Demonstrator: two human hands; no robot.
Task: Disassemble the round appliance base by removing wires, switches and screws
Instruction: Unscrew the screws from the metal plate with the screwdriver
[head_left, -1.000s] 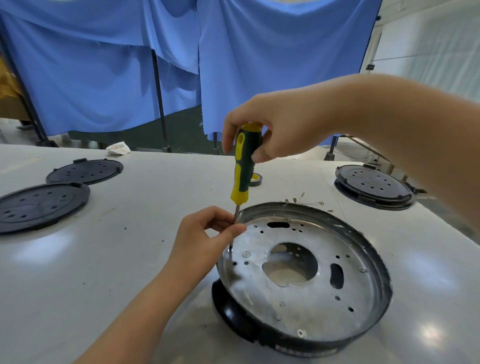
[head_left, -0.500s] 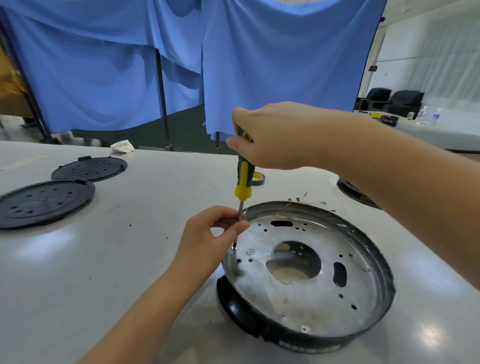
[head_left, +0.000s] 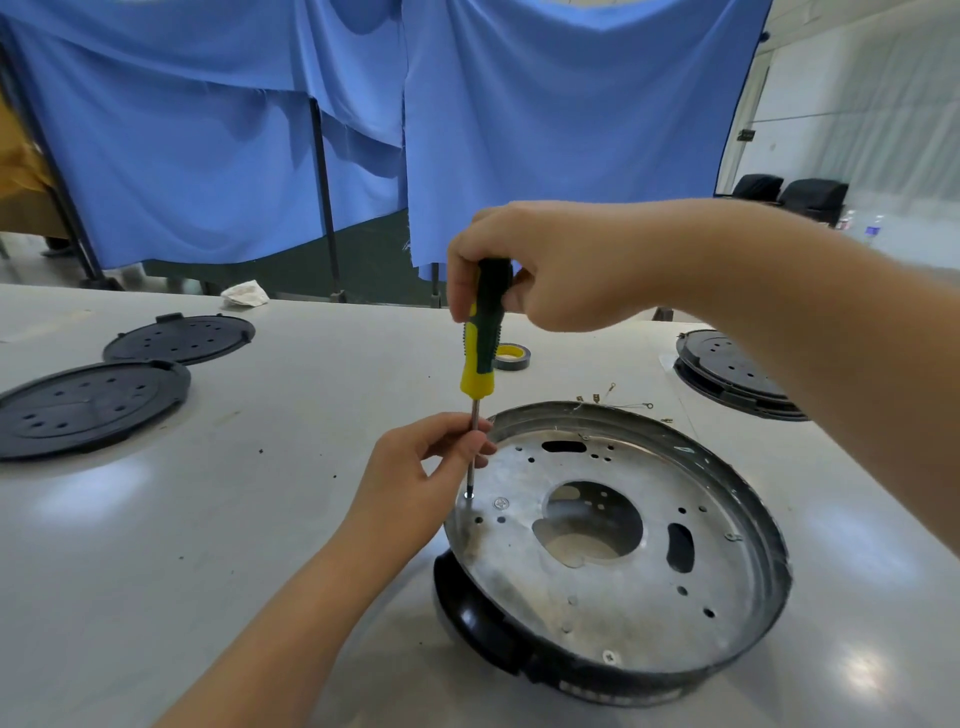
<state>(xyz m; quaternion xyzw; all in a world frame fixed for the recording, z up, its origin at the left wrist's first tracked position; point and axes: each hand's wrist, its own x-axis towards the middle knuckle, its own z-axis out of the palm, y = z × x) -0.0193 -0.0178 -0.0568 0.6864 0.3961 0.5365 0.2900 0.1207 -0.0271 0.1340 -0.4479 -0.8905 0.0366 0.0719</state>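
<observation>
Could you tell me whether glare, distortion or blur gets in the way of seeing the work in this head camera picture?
Head view: bright lamp reflections sit on the glossy table, away from the work; wide-angle bending curves the table's far edge and swells the right forearm; the screwdriver tip on the metal base stays sharp, as do both hands, left hand and right hand.

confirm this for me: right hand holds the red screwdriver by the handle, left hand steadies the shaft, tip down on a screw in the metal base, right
Not quite: the screwdriver has a yellow and dark green handle, not red, as the head view shows. The rest stands: the right hand grips the handle, the left hand pinches the shaft, and the tip sits on a screw in the round metal base.
</observation>
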